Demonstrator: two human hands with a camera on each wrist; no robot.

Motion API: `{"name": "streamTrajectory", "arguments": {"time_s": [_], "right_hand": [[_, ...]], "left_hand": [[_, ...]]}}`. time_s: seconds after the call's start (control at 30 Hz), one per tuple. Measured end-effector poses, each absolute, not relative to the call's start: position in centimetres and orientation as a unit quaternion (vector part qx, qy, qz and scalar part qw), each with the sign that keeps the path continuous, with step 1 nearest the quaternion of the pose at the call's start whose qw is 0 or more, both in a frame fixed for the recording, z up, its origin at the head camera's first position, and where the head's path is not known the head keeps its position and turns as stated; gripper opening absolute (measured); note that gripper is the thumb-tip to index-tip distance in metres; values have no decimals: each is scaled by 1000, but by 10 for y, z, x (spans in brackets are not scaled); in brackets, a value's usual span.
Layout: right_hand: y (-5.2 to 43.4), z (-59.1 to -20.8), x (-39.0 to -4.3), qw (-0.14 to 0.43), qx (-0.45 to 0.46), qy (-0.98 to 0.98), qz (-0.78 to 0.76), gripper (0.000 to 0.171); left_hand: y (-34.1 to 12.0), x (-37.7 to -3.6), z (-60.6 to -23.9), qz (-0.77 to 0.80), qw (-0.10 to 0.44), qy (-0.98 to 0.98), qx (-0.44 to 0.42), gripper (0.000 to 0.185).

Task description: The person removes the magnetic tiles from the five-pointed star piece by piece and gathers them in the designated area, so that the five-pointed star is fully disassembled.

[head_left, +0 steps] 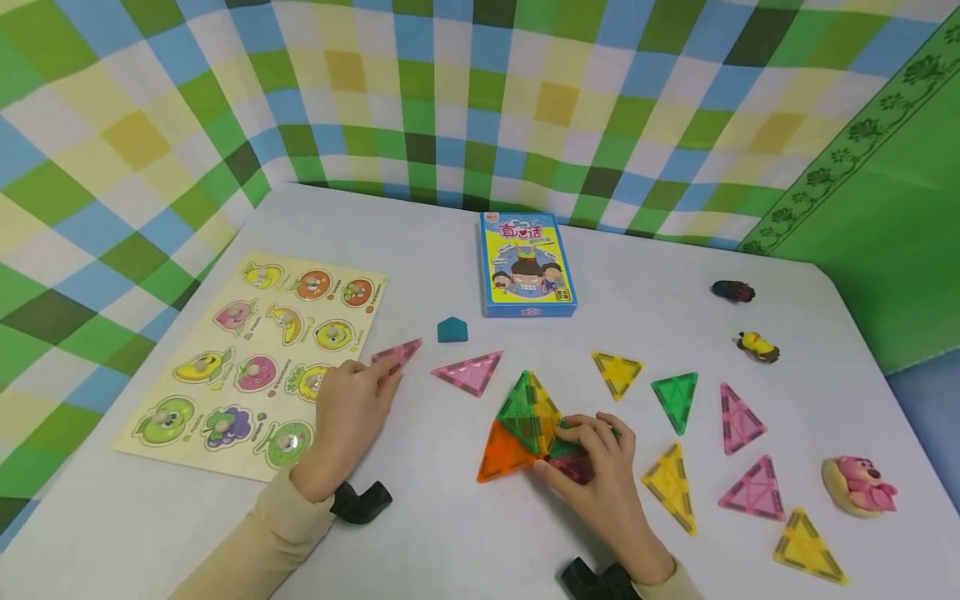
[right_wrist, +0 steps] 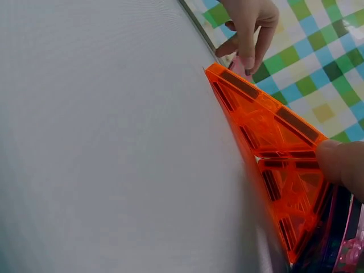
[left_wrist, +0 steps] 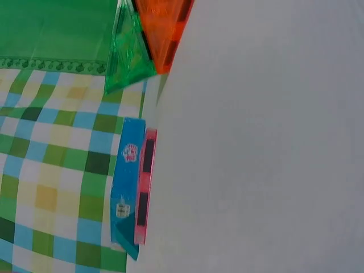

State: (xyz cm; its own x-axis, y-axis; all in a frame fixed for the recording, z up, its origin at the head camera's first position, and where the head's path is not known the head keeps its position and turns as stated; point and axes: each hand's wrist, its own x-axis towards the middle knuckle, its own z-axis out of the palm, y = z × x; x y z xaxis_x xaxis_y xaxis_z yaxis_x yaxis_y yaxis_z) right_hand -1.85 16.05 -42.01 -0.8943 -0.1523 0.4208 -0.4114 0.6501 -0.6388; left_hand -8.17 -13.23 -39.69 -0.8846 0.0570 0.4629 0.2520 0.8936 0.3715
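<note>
A half-built shape of magnetic triangle tiles [head_left: 525, 417] stands mid-table, with green, yellow and orange faces. My right hand [head_left: 592, 462] curls over its near right side and grips a dark green and a magenta tile there. In the right wrist view a fingertip [right_wrist: 341, 162] presses the edge of the orange tile [right_wrist: 267, 131]. My left hand [head_left: 352, 417] reaches left of the shape and pinches a pink triangle tile [head_left: 399, 353] lying flat beside the puzzle board. The left wrist view shows the green tile [left_wrist: 128, 51] and the orange tile [left_wrist: 162, 28], not the hand.
A fruit puzzle board [head_left: 255, 358] lies at the left and a blue card box [head_left: 527, 262] at the back, with a teal block [head_left: 452, 330] near it. Loose triangles [head_left: 675, 400] are scattered at the right, beside small toys [head_left: 858, 486]. Plaid cloth hangs behind the table.
</note>
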Motion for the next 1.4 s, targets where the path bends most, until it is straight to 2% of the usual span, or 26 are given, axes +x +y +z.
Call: {"name": "streamTrajectory", "arguments": {"time_s": [0.13,0.27,0.43,0.53,0.63,0.77,0.87,1.07,1.23,1.3,1.4], "right_hand": [[160,-421,-19,169,159,-892,387,36],[161,-422,-19,169,158,-893,385,36],[160,-422,-18,169,156,-893,386,36],[158,-422,-18,172,161,-892,385,36],[156,-423,-17,183,170,-890,382,36],[155,-423,-17,192,177,-885,386,36],[155,-421,-16,188,167,-885,392,36],[154,-420,-15,185,152,-888,393,37],[154,-419,-16,193,145,-890,387,36],[154,-419,-16,195,144,-890,385,36],[155,-419,-17,199,150,-889,385,37]], "left_hand": [[-129,-79,-400,-190,209,-955,-97,29],[-117,-73,-403,-265,178,-937,-145,40],[-93,-54,-408,-323,57,-907,-264,68],[-82,-45,-410,-295,4,-907,-299,73],[-76,-40,-412,-276,-6,-908,-317,61],[-75,-39,-413,-300,22,-900,-316,36],[-77,-41,-414,-350,39,-888,-297,25],[-85,-45,-412,-447,-8,-844,-298,18],[-90,-47,-405,-442,-40,-829,-341,16],[-93,-48,-402,-426,-38,-834,-348,16],[-101,-52,-396,-385,-7,-855,-347,15]]}}
